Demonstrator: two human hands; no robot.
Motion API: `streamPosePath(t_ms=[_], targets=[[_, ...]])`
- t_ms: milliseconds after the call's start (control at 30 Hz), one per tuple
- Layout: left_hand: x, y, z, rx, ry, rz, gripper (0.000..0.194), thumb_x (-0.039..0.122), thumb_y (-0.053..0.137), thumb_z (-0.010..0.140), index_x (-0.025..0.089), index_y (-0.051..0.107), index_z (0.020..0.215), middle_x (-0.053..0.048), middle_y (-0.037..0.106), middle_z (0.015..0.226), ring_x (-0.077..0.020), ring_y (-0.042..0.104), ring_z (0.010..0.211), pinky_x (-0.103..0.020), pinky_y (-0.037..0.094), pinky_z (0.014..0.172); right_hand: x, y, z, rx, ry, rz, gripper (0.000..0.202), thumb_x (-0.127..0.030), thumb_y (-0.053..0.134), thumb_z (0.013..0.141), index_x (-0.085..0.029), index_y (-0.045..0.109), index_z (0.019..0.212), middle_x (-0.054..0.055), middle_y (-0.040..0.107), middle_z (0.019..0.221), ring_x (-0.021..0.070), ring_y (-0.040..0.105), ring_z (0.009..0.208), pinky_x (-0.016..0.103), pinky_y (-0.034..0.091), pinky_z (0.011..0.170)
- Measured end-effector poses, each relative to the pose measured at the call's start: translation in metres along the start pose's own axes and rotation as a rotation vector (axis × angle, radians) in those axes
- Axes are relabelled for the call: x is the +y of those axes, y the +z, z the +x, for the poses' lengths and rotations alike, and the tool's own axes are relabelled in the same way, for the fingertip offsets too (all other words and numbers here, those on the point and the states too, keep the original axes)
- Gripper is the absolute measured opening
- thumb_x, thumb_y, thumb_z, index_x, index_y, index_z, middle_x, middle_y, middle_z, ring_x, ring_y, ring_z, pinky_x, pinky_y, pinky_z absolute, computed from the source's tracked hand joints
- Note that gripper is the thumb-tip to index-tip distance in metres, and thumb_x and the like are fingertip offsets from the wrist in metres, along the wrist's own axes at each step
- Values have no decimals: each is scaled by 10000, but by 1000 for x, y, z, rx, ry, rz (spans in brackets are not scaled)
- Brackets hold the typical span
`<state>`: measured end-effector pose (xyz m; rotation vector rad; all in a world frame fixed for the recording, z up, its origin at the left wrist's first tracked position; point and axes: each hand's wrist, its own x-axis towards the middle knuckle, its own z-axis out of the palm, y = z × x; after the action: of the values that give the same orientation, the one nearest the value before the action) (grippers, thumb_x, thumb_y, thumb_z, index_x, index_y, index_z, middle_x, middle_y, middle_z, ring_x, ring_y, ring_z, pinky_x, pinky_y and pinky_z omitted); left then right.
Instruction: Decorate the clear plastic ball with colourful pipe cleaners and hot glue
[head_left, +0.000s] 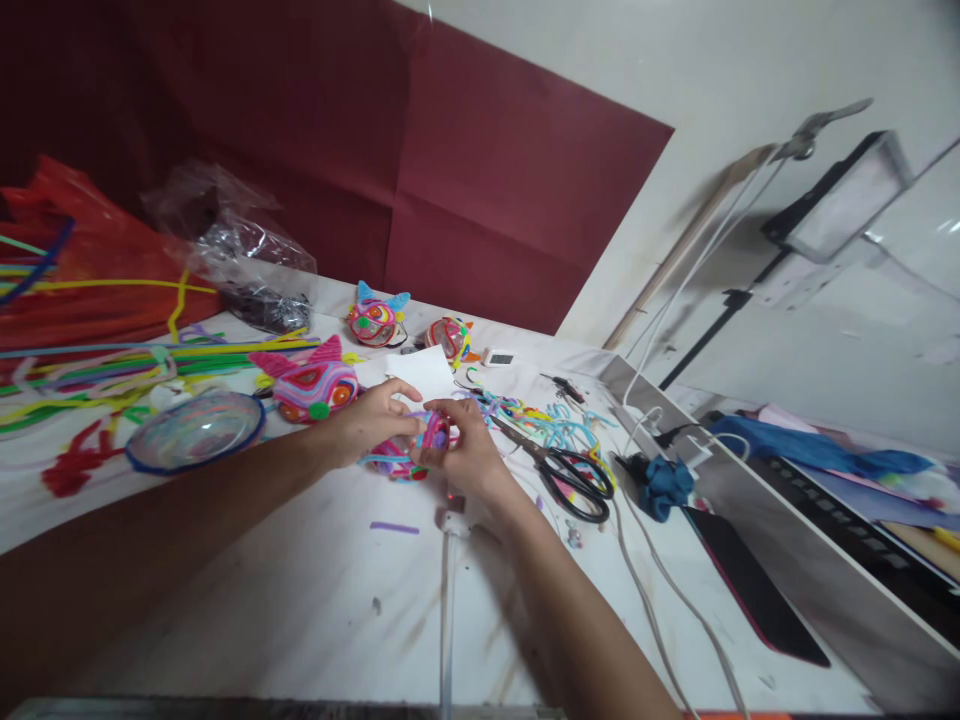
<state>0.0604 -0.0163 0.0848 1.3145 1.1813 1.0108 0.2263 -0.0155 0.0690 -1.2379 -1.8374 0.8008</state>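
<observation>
two hands (379, 418) (471, 450) hold craftwork (433, 432), a bag (247, 225) something dark (271, 311)

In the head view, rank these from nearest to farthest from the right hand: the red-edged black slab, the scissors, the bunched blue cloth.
From the right hand:
1. Scissors, just to its right.
2. Bunched blue cloth, right, beyond the scissors.
3. Red-edged black slab, lower right.

At our white marbled table (300, 600), we have a multicoloured rounded fuzzy-wire piece (397, 461) before a white rectangular paper sheet (420, 370), between a clear oval plastic dish (196, 432) leftward and black-handled metal scissors (543, 457) rightward.
</observation>
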Motion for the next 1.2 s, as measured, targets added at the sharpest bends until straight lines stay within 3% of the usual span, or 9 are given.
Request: streamPosePath(t_ms=[300, 533, 833, 1200], targets=[[1, -2, 5, -67, -5, 21, 465, 218, 738, 615, 202, 503, 1016, 53, 647, 612, -168, 634, 555, -264, 441, 556, 0, -3, 2, -25, 2, -19, 462, -75, 746, 527, -247, 675, 950, 8, 562, 1024, 232, 552, 1033, 394, 445, 955], [5, 1, 4, -82, -25, 39, 439, 210, 702, 585, 216, 506, 977, 63, 649, 611, -169, 628, 541, -265, 439, 551, 1, -2, -2, -110, 74, 173, 379, -177, 704, 576, -259, 630, 938, -81, 585, 729, 146, 523, 658, 270, 425, 621], [4, 3, 6, -153, -42, 37, 341, 212, 685, 552, 228, 522, 851, 80, 602, 557, -157, 599, 516, -259, 427, 536, -1, -2, -5, -95, 90, 159, 443, -203, 737, 551, -255, 598, 968, -84, 588, 705, 151, 527, 644, 276, 427, 617], [9, 8, 6, -185, -11, 128, 345, 176, 633, 564, 232, 494, 874, 94, 584, 524, -144, 567, 467, -251, 423, 500, 10, 0, -2, -142, 131, 281, 497, -167, 718, 539, -238, 595, 1016, -113, 534, 645, 108, 446, 559, 218, 357, 512]])
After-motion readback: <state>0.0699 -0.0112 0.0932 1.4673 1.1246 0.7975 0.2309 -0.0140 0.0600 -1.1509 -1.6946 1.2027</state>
